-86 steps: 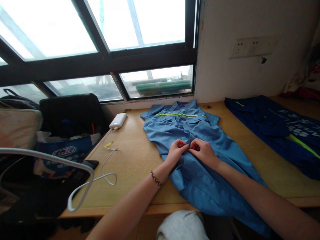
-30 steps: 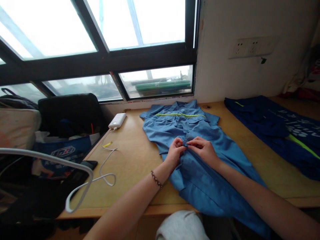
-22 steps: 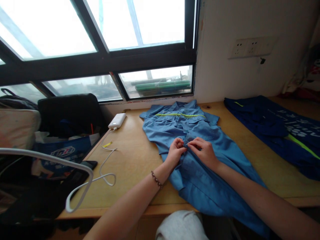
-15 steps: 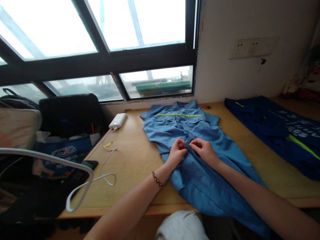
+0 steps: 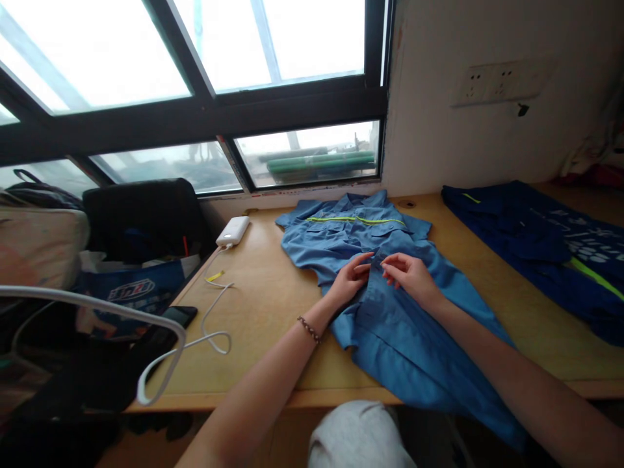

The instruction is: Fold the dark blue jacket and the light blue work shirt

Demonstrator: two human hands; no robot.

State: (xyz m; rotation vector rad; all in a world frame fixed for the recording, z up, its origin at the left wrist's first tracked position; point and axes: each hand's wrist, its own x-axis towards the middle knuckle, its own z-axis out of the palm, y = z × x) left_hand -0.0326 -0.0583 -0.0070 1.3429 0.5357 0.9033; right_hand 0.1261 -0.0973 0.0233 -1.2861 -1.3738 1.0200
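Left hand (image 5: pixel 351 279) lies palm down on the light blue work shirt (image 5: pixel 390 305), fingers loosely spread and extended toward the shirt's centre front; it grips nothing. A beaded bracelet (image 5: pixel 309 329) sits on the wrist behind it. Right hand (image 5: pixel 411 276) rests just beside the left, on the other side of the front placket, fingers half curled with the tips touching the cloth; whether thumb and forefinger pinch a fold or a button cannot be told.

The shirt lies flat and face up under both hands on the wooden table (image 5: pixel 263 312). Its collar and a yellow-green stripe (image 5: pixel 355 220) are beyond the fingertips, toward the window; its hem hangs over the table edge nearest the person, below the right forearm.

Outward of the left hand, well apart from it, a white power bank (image 5: pixel 233 231) lies on the table with a white cable (image 5: pixel 214 318) trailing toward the near edge. A black phone (image 5: pixel 178 316) lies at the table's left edge, beyond the cable. Outward of the right hand, well apart, a dark blue garment (image 5: pixel 536 240) is spread on the table.
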